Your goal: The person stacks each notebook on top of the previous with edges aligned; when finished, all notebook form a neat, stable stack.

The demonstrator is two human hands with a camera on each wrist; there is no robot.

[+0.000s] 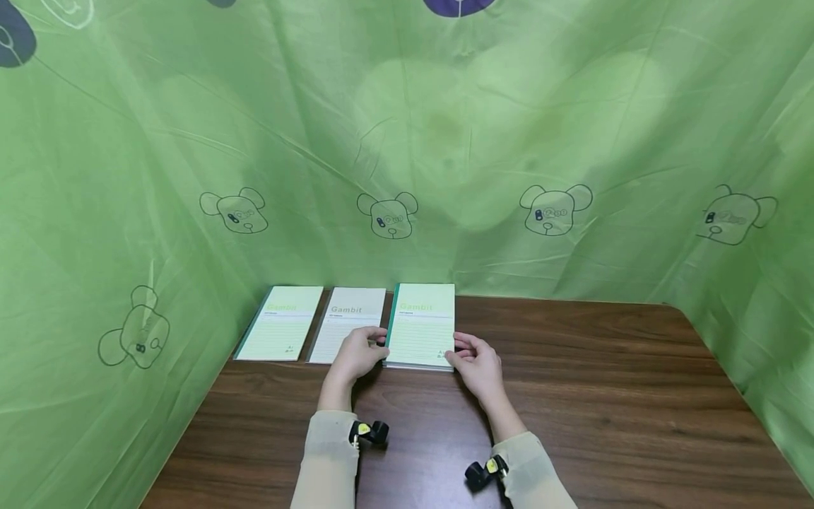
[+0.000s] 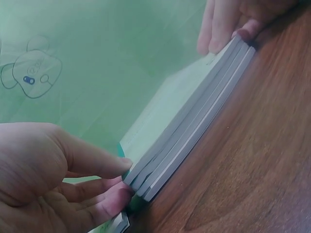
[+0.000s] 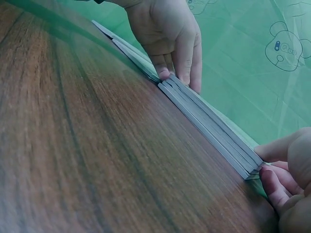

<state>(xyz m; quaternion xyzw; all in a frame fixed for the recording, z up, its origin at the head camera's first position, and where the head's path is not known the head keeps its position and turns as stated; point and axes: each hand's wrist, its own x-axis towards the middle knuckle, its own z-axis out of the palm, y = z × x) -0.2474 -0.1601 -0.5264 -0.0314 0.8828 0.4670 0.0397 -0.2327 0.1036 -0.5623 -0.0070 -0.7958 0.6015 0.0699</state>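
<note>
A stack of notebooks (image 1: 421, 329), with a pale green "Gambit" cover and a darker green spine on top, lies at the right end of a row. My left hand (image 1: 361, 351) pinches its near left corner, thumb on the spine edge and fingers against the side. At the near right corner my right hand (image 1: 478, 364) grips too, its thumb over the cover. Several layered page edges (image 2: 194, 116) show between both hands in the left wrist view. Seen from the right wrist, the stack (image 3: 209, 127) sits low over the wood, right-hand fingers (image 3: 274, 187) at its end.
Left of the stack lie a white-covered "Gambit" notebook (image 1: 346, 322) and a pale green one (image 1: 280, 325). The brown wooden table (image 1: 591, 396) runs back to a green curtain (image 1: 470, 141) printed with bear heads, which also closes in both sides.
</note>
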